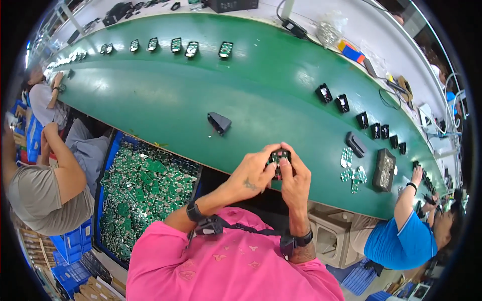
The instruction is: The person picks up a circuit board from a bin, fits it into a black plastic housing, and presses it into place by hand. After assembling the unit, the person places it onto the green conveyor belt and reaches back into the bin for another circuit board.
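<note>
Both my hands hold a small black plastic housing (279, 155) above the near edge of the green table, with red and green parts showing inside it. My left hand (249, 171) grips its left side, fingers closed round it. My right hand (295, 181) wraps the other side, its thumb pressed on the face. Ahead and left lies a dark grey wedge-shaped shell (220, 123). To the right are a long black case (356, 144), green-and-white circuit boards (346, 157) and a dark box (379, 173) of small clear or shiny parts.
A blue-rimmed bin (99, 200) heaped with circuit boards stands left of me. Black housings line the table at far left (192, 49) and right (362, 120). Co-workers sit on the left (47, 185) and right (401, 241). A beige stool (326, 233) is by my right side.
</note>
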A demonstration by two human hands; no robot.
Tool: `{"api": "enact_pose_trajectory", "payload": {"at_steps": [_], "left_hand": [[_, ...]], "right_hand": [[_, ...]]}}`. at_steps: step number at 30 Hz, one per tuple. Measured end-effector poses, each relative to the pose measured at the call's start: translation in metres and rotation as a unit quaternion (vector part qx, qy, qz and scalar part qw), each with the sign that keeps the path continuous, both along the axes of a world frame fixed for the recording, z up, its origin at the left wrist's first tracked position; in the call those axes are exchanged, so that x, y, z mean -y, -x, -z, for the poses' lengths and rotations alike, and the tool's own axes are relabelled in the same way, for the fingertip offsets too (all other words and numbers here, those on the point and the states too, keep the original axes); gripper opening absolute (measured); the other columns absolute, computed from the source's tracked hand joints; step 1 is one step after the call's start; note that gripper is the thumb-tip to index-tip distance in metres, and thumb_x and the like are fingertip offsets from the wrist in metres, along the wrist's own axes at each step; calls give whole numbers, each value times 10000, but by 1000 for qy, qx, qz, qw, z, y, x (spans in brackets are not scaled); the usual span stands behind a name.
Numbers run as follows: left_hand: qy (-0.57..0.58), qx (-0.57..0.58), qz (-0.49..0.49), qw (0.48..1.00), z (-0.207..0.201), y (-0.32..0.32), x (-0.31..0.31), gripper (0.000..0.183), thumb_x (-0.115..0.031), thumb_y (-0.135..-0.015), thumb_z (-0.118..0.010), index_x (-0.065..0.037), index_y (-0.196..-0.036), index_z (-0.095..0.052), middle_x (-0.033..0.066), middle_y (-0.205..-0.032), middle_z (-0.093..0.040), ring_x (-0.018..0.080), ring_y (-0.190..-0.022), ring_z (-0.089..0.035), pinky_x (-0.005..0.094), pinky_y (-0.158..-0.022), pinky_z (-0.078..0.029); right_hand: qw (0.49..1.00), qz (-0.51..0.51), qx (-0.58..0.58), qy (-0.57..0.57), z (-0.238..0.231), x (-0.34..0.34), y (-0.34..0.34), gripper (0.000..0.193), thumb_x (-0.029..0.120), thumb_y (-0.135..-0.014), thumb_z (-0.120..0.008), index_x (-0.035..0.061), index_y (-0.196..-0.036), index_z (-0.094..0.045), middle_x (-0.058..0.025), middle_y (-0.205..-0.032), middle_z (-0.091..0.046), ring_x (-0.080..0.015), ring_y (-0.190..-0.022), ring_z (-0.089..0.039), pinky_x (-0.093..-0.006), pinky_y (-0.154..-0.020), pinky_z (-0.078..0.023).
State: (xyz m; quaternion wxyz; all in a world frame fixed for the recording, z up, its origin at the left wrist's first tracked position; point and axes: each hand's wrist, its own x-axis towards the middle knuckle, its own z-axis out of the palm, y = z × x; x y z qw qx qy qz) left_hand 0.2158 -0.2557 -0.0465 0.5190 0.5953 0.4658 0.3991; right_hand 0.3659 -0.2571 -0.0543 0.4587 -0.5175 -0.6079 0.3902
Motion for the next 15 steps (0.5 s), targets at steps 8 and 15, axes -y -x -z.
{"api": "enact_pose_trajectory", "payload": {"at_steps": [8,15], "left_hand": [[-131,-391,-50,910,-25,120,-65,600,-73,-873,-572,-163,-1454,-452,179,-1476,-420,418,-975,-632,453,-852,-529],[-282,-318,115,898,37,162,-88,622,51,-799,-608,-128,-1391,-544,174,-1283,-604,384,-944,-635,415,-873,-507]], "right_hand": [[995,3,66,69,42,-170,38,284,223,-1027,-438,-6,-1155,-549,-127,-807,-658,-227,-566,-633,-353,-487,-495],[946,64,319,6,45,-278,100,351,242,-932,-531,-49,-1123,-487,-274,-933,-699,-444,-882,-699,-523,-788,-564]]}}
